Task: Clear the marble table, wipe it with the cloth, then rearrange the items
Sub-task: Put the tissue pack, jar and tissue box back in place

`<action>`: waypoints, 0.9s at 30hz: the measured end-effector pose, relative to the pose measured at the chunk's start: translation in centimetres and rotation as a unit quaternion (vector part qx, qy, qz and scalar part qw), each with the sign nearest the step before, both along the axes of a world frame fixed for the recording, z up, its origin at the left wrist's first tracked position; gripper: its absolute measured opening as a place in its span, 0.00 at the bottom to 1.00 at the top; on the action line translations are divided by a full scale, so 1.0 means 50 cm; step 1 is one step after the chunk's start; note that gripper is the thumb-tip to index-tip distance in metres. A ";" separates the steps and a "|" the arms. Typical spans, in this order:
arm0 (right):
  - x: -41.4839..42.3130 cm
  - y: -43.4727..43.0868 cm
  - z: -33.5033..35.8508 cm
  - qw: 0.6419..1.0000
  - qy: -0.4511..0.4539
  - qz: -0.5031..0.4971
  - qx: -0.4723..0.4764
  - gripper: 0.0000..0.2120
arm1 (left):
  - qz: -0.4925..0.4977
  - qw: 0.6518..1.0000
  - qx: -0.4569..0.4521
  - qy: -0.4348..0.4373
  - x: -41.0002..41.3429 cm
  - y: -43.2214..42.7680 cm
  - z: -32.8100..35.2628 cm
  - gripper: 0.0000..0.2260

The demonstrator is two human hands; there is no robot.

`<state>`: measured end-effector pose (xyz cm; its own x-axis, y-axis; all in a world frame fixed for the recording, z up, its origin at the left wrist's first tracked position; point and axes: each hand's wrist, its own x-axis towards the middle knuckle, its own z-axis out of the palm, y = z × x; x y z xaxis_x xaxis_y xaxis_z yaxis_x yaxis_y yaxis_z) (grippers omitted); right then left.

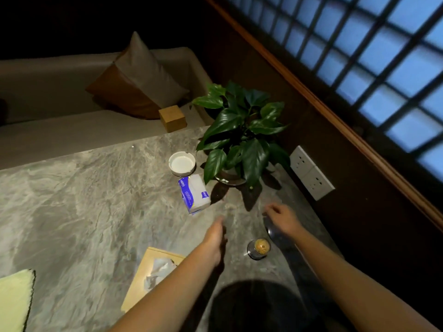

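Observation:
The grey marble table (84, 200) fills the middle of the view. On it stand a white ashtray (182, 163), a blue-and-white tissue pack (194, 194), a potted green plant (242, 133), a glass toothpick jar (259, 249) and a wooden tissue box (153, 271). A pale green cloth (14, 300) lies at the near left edge. My left hand (215, 238) hovers flat over the marble with straight fingers, between the tissue box and the jar. My right hand (282, 219) hangs with loosely curled fingers above the marble, just past the jar, holding nothing.
A beige sofa (60, 121) with a brown and grey cushion (139, 80) runs along the far side; a small wooden box (172, 118) sits on its seat. A white wall socket (311, 172) and a latticed window (383, 56) are at the right.

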<state>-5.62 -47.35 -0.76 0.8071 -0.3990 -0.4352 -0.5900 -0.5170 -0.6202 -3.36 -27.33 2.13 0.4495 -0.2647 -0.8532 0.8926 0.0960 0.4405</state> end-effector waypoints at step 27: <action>-0.017 0.080 -0.021 0.980 0.008 -0.032 0.198 0.09 | -0.162 0.984 0.007 -0.072 -0.016 -0.077 -0.053 0.22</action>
